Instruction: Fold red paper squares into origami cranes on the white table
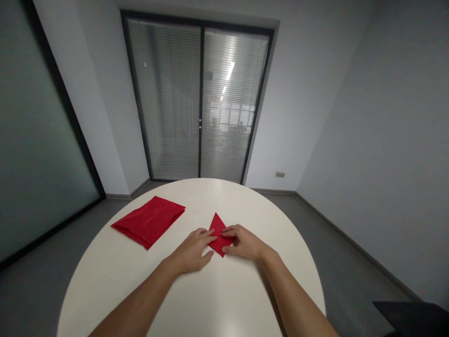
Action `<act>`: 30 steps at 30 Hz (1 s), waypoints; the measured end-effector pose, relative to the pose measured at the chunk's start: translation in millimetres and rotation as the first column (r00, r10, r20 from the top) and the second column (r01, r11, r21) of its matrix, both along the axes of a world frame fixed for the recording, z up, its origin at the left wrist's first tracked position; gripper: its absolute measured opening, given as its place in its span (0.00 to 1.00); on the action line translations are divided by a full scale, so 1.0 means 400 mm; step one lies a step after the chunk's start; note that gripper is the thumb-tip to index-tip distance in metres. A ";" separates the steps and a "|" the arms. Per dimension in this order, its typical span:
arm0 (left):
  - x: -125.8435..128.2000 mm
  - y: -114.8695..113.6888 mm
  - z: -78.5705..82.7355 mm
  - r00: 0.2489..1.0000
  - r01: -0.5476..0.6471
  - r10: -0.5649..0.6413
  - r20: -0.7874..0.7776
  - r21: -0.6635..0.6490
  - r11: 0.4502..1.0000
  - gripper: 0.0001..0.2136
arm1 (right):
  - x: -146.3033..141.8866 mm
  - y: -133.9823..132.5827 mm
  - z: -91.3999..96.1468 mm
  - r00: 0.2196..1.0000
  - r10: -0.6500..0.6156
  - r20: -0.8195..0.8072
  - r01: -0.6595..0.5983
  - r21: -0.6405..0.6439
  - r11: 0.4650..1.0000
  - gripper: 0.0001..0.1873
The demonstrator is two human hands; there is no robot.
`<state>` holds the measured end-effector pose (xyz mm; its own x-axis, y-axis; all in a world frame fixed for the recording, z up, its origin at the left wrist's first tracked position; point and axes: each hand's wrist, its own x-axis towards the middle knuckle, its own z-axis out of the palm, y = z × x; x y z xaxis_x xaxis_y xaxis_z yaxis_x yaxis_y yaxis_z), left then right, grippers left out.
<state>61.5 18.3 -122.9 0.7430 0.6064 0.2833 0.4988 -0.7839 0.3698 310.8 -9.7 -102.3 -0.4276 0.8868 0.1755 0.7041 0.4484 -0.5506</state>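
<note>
A small folded piece of red paper (pixel 218 227) lies on the white table, with one pointed corner facing away from me and another towards me. My left hand (pixel 192 250) rests at its left edge, the fingers stretched over the paper and the thumb apart below. From the right, my right hand (pixel 243 241) has its fingertips on the paper and its thumb by the near corner, gripping that side. The hands cover parts of the left and right edges.
A larger folded red sheet (pixel 149 222) lies on the left part of the round white table (pixel 224 295). Behind the table stand glazed doors with blinds (pixel 168 103). A dark object (pixel 414 316) shows at the lower right.
</note>
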 end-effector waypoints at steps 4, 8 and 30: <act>-0.002 0.005 0.004 0.999 0.000 0.001 0.034 -0.030 1.000 0.17 | 0.011 -0.003 -0.001 0.999 0.043 -0.033 -0.044 -0.042 0.998 0.43; 0.000 0.011 0.005 0.998 -0.008 0.009 0.057 -0.026 1.000 0.15 | -0.001 -0.003 -0.004 0.998 0.036 0.048 -0.036 0.003 0.999 0.44; 0.009 0.006 0.004 0.992 -0.098 0.093 0.084 0.055 0.994 0.17 | -0.017 -0.001 0.014 0.998 -0.059 -0.008 0.059 0.183 0.981 0.11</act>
<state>64.9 20.7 -121.1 0.6555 0.6541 0.3774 0.5426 -0.7556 0.3671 304.2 -10.0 -96.7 -0.3749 0.8631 0.3385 0.7311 0.4998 -0.4644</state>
